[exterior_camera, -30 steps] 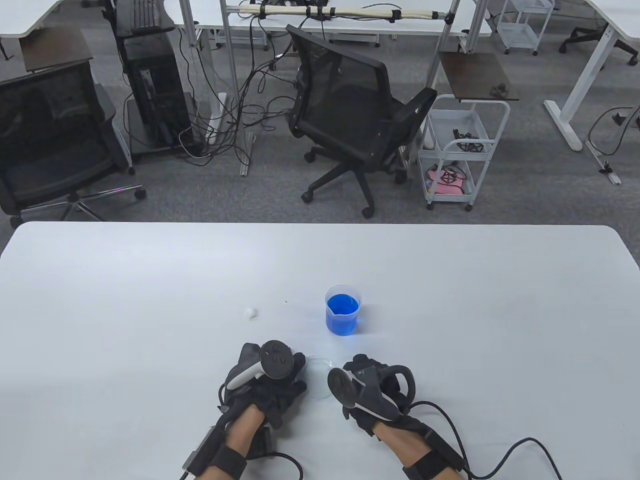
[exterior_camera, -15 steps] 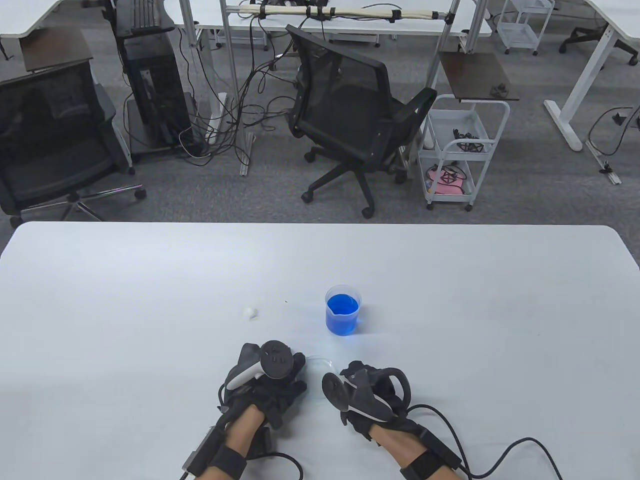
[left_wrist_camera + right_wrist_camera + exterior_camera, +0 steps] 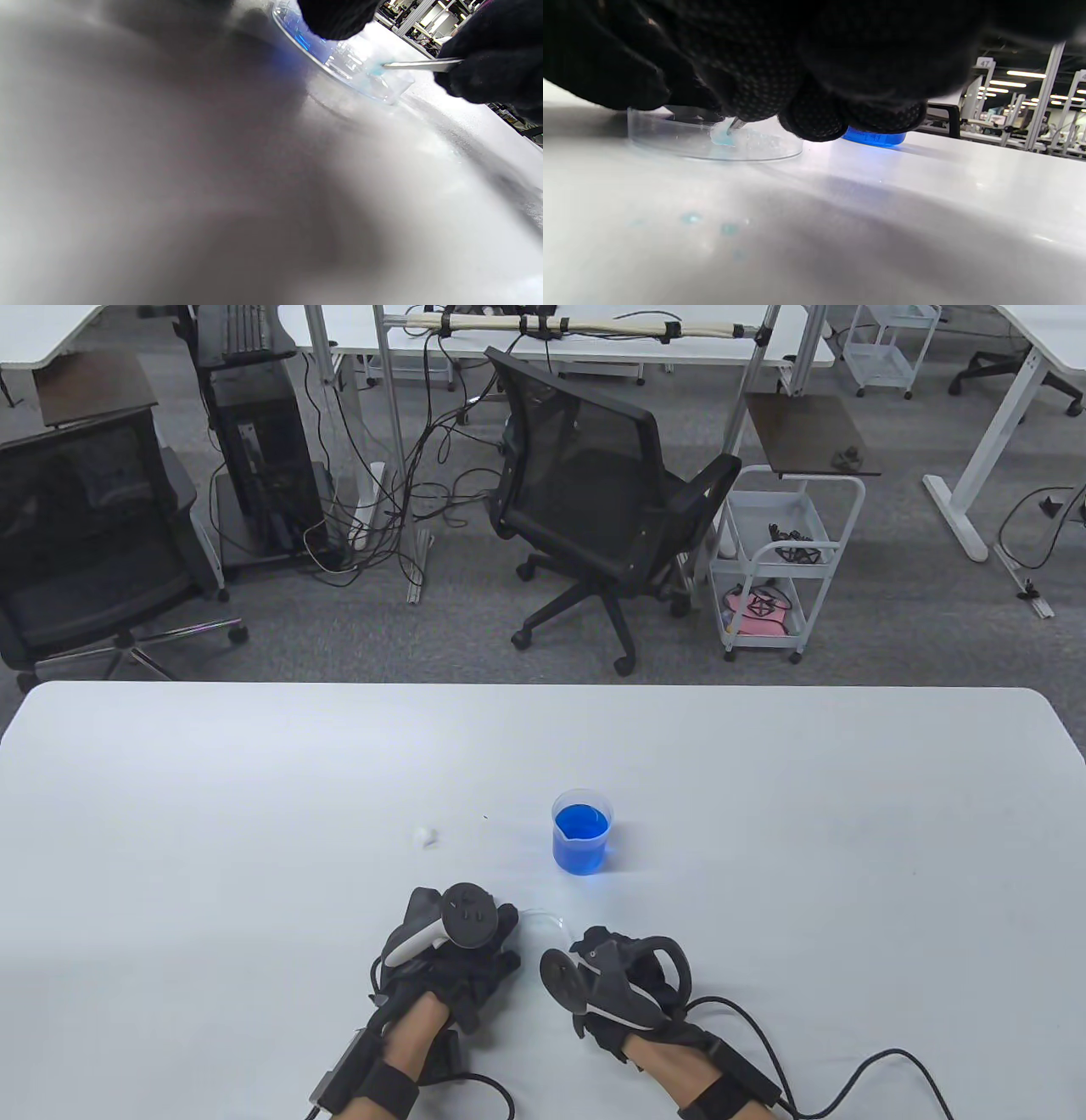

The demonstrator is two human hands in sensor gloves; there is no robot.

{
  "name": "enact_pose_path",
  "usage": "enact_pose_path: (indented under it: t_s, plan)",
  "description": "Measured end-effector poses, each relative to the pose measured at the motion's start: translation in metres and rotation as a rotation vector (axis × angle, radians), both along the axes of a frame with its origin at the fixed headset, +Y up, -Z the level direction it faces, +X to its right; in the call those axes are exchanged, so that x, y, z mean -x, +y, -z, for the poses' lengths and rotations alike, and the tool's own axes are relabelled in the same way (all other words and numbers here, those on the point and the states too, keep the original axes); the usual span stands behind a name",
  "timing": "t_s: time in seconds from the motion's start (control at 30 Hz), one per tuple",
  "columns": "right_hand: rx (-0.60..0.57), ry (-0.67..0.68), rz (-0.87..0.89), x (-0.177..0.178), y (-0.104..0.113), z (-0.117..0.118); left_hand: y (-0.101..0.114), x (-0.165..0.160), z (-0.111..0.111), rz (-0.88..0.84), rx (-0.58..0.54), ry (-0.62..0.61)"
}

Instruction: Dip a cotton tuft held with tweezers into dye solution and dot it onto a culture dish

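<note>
— Where is the dish (image 3: 543, 920)?
— On the table (image 3: 254, 780), between the left hand (image 3: 454, 954) and right hand (image 3: 624, 980). The beaker (image 3: 582, 831) stands just behind it.
— And the cotton?
— One tuft (image 3: 721, 136) in the dish; a spare ball (image 3: 424, 836) left of the beaker.

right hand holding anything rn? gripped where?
Yes: the right hand pinches metal tweezers at the rear of their shaft; their tips carry a blue-stained cotton tuft inside the culture dish.

Blue dye soln (image 3: 582, 821); tuft (image 3: 721, 136) pale blue.
</note>
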State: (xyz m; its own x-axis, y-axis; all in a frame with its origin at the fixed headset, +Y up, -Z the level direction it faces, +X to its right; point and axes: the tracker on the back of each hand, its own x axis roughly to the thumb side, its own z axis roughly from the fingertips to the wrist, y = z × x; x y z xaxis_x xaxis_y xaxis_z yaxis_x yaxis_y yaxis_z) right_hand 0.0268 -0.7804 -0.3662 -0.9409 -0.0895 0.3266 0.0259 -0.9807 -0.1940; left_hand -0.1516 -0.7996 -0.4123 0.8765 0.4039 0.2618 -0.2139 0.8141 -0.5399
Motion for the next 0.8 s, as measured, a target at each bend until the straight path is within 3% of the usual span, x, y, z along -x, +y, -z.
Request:
enact_pose_path:
  t_s: [0.17, 0.37, 0.8]
  plan:
    - [-0.007, -0.002, 0.007, 0.0, 0.002, 0.001, 0.0, 0.0, 0.0, -0.001, 0.0, 0.0]
    - [-0.067, -0.004, 0.087, -0.002, 0.025, -0.003, 0.0, 0.0, 0.0, -0.001, 0.0, 0.0]
    - [0.0, 0.014, -0.007, 0.01, 0.001, 0.002, 0.0, -0.001, 0.0, 0.002, 0.0, 0.001]
